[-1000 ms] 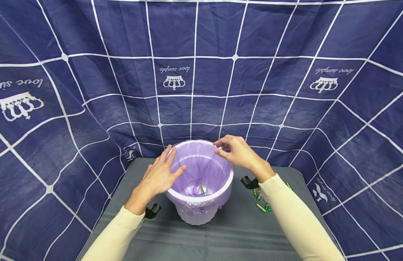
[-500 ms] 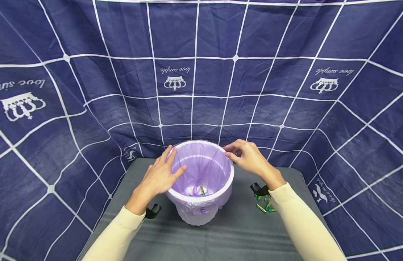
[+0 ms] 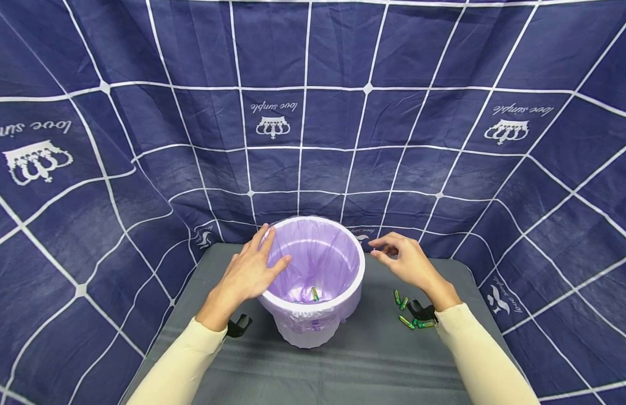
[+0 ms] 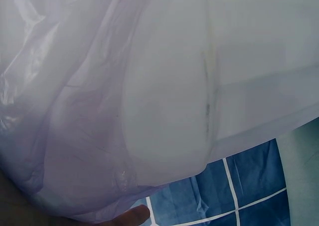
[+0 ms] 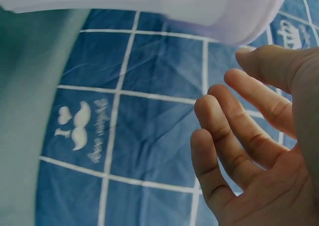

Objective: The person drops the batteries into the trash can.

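The left hand (image 3: pixel 247 273) rests on the left side of the white bin (image 3: pixel 304 336), fingers straight along the rim and thumb spread over the opening; the right hand (image 3: pixel 406 259) hangs beyond the bin's right edge, fingers loosely bent, holding nothing. The right-wrist view confirms a gap between its fingertips and the bin. What has just changed is that right hand: a second ago it hovered over the opening, then beside the right edge, and now it is out to the side, while the left hand has stayed put. The bin stands upright on grey cloth (image 3: pixel 363 360), its purple plastic liner (image 3: pixel 313 259) folded over the rim and spread down inside. One green-and-gold battery (image 3: pixel 314 293) lies clearly visible at the bottom; whatever else is there is too obscured to count. Several loose batteries (image 3: pixel 406 322) lie right of the bin, near the right wrist's black mount (image 3: pixel 421 310). For the work in hand, I judge that the right hand is now free, the left merely steadies the bin, and the gathering of batteries remains incomplete.
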### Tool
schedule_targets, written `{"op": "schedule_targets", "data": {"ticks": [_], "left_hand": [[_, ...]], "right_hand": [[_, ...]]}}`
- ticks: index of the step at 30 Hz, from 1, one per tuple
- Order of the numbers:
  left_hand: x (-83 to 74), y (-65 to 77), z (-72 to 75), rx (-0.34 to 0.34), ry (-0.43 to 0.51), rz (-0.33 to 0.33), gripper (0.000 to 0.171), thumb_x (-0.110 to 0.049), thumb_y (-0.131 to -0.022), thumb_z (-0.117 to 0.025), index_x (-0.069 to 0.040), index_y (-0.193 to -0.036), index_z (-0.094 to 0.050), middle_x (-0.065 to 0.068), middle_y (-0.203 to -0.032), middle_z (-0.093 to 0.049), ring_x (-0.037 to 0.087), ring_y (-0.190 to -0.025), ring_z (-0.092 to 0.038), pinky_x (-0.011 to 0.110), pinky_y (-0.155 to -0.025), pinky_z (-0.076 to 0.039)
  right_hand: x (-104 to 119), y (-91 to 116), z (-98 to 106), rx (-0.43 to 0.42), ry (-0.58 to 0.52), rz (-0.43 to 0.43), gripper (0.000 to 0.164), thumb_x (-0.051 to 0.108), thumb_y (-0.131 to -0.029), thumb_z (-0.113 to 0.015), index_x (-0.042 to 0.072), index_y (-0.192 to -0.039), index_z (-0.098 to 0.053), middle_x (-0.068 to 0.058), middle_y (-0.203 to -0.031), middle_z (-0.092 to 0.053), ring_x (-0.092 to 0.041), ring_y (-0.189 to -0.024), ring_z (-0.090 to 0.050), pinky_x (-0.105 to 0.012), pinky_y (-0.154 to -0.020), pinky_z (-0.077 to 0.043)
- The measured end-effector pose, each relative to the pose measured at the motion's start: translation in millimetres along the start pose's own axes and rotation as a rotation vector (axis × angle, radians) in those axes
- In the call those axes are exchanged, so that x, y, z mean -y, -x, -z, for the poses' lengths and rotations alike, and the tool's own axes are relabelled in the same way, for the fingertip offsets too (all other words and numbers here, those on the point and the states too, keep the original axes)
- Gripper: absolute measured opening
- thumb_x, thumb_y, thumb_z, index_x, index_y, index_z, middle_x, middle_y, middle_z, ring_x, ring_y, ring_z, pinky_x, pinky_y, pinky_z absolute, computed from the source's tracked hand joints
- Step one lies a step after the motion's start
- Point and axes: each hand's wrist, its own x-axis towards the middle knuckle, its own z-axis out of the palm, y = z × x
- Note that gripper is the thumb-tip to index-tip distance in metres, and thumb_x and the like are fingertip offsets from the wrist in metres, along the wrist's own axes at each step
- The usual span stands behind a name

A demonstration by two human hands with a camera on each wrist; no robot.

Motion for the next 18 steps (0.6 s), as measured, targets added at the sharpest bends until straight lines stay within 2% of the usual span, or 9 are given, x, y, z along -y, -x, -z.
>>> {"op": "schedule_targets", "data": {"ticks": [3, 11, 18], "left_hand": [[-0.2, -0.7, 0.1, -0.001, 0.003, 0.001, 0.093, -0.066, -0.118, -0.053, -0.013, -0.188, -0.022, 0.008, -0.199, -0.012, 0.053, -0.176, -0.033, 0.09, -0.129, -0.033], [-0.1, -1.7, 0.7, 0.007, 0.004, 0.009, 0.094, -0.067, -0.117, -0.053, -0.014, -0.188, -0.021, 0.008, -0.199, -0.012, 0.053, -0.177, -0.032, 0.091, -0.13, -0.031], [-0.1, -1.5, -0.1, 0.005, -0.002, 0.006, 0.094, -0.067, -0.118, -0.053, -0.014, -0.188, -0.022, 0.009, -0.199, -0.013, 0.053, -0.176, -0.033, 0.091, -0.129, -0.032]], "right_hand": [[-14, 11, -4, 0.006, -0.022, -0.018, 0.017, 0.012, -0.104, -0.089, 0.013, -0.122, -0.09, -0.002, -0.111, -0.085, -0.005, -0.088, -0.077, -0.027, -0.084, -0.065], [-44, 40, -12, 0.015, -0.013, -0.068, 0.018, 0.012, -0.104, -0.089, 0.012, -0.122, -0.09, -0.004, -0.109, -0.085, -0.007, -0.087, -0.078, -0.028, -0.081, -0.065], [-64, 64, -17, 0.05, 0.006, -0.129, 0.02, 0.015, -0.105, -0.089, 0.012, -0.125, -0.089, -0.006, -0.114, -0.085, -0.006, -0.088, -0.077, -0.027, -0.08, -0.065]]}}
